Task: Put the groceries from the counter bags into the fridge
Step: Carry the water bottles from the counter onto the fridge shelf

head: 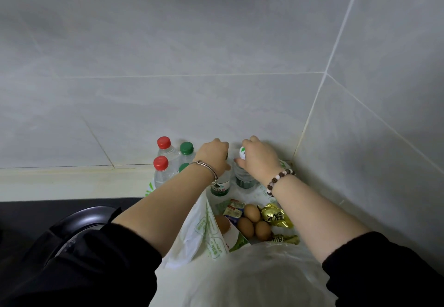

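Two bottles stand at the back of an open white grocery bag (204, 232) in the corner of the counter. My left hand (213, 154) grips the top of a green-labelled bottle (221, 186). My right hand (259, 158) grips the neck of a clear bottle (243, 179) with a white cap. In the bag's front lie several brown eggs (252, 213), gold-wrapped sweets (274, 215), small butter packs (233, 210) and a green-and-white carton (236, 238). The bottle caps are partly hidden by my fingers.
Two red-capped bottles (161, 164) and green-capped bottles (187, 148) stand to the left against the tiled wall. A black stovetop with a dark pan (79, 222) lies at lower left. A second plastic bag (259, 280) bulges at the bottom. Tiled walls close the corner on the right.
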The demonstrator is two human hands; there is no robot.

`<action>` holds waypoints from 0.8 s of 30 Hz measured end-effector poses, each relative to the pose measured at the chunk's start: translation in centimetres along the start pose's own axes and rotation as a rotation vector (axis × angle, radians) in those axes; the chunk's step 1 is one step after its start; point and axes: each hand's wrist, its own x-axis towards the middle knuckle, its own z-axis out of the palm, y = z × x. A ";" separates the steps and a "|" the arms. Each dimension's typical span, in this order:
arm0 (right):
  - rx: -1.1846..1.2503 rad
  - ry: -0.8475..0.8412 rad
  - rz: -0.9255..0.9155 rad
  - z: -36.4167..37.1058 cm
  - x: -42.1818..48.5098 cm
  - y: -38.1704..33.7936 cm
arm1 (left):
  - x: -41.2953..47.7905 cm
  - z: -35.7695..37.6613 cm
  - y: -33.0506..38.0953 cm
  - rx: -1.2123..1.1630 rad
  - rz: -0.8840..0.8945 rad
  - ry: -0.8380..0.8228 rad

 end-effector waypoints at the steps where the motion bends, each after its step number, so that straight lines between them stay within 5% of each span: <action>1: 0.010 -0.012 0.005 0.0 -0.2 0.0 | -0.2 0.0 -0.1 -0.031 -0.006 0.007; 9: 0.159 0.030 0.129 -1.8 -2.8 0.2 | -2.4 -0.9 1.3 -0.112 0.032 0.097; 24: 0.088 0.154 0.087 -11.8 -9.6 -4.3 | -12.6 -8.6 2.0 -0.175 0.100 0.285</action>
